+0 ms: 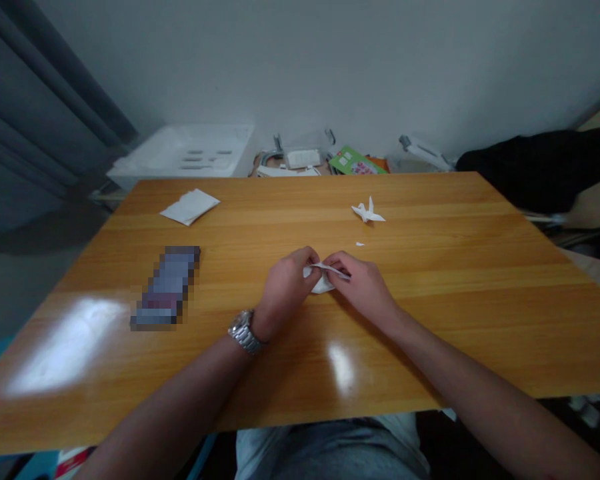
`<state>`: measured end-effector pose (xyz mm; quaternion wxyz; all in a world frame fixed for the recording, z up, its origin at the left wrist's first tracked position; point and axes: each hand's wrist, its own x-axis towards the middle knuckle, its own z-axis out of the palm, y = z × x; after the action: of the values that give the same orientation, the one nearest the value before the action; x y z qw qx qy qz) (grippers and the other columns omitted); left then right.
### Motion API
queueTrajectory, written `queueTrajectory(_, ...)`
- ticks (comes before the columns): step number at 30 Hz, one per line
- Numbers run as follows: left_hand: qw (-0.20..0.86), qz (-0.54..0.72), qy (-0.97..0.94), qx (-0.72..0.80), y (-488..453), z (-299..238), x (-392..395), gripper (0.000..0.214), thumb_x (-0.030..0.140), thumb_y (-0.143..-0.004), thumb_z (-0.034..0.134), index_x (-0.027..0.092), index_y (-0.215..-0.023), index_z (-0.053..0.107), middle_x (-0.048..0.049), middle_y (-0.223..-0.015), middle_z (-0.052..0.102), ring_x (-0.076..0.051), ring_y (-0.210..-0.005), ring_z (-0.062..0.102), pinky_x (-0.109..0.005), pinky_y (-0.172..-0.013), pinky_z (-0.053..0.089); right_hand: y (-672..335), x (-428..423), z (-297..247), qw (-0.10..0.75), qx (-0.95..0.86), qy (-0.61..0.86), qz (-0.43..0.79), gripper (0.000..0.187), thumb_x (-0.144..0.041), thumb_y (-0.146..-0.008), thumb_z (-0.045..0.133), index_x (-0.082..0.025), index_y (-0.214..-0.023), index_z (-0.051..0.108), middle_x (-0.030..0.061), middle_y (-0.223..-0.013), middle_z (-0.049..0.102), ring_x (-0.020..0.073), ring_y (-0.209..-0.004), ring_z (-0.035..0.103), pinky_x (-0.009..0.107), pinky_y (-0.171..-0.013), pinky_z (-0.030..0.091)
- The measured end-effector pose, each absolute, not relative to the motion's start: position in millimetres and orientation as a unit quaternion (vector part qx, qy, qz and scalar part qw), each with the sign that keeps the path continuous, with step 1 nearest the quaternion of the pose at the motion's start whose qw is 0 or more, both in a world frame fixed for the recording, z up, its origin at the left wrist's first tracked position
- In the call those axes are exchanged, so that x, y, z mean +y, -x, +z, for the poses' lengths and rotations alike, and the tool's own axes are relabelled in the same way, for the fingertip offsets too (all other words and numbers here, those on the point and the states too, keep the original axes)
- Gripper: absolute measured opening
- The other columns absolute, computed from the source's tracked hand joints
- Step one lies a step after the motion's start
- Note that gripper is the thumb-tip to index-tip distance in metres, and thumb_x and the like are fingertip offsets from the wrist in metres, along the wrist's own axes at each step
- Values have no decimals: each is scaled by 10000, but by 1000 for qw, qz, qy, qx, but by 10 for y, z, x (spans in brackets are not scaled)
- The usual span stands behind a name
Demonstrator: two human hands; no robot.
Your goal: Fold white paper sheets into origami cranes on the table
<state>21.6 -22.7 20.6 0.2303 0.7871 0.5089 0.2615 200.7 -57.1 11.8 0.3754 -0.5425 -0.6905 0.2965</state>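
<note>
Both my hands meet over the middle of a wooden table [430, 320]. My left hand [286, 288], with a metal watch on its wrist, pinches the left end of a small piece of white folded paper [324, 280]. My right hand [363, 285] pinches the same paper from the right, fingers closed on a thin edge. The paper rests just above the tabletop between the fingertips. A finished white paper crane [367, 212] stands farther back on the table, apart from my hands.
A few white paper sheets [190, 206] lie at the back left. A blurred dark oblong object [167, 287] lies left of my hands. A tiny paper scrap [360, 244] sits near the crane. Behind the table are a white tray [185, 157], clutter and dark cloth [535, 163].
</note>
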Motion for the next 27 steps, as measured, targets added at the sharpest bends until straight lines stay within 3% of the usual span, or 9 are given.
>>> queueTrajectory(6,236,260,-792,500,-226,175,-215,71,186,-888,638,194,-956,656,-54,-896,740,-191,-774,666,-281,-665,458,-2009,-566,112,373,-695,552,272,99,-192,-932,617,-240,-982,688,33,-939,780,211,-845,731,311,-750,509)
queueTrajectory(16,284,281,-797,453,-154,182,-171,172,149,-905,626,182,-1063,686,-66,-1038,758,-201,-942,703,-312,-843,535,-2055,-566,96,391,-699,534,272,107,-220,-937,600,-241,-991,691,32,-960,772,210,-878,724,312,-791,521)
queueTrajectory(21,300,287,-794,444,-138,197,-186,169,119,-883,647,178,-1031,705,-47,-1003,757,-183,-906,696,-292,-821,530,-2064,-577,77,393,-694,530,288,114,-221,-936,605,-243,-1020,678,30,-986,771,204,-896,725,316,-816,530)
queueTrajectory(27,259,299,-809,434,-121,211,-221,136,157,-919,645,177,-1042,699,-52,-1001,726,-183,-901,667,-295,-819,512,-2040,-578,90,430,-652,508,365,190,-385,-944,651,-242,-1069,649,54,-1000,771,209,-895,731,325,-788,557)
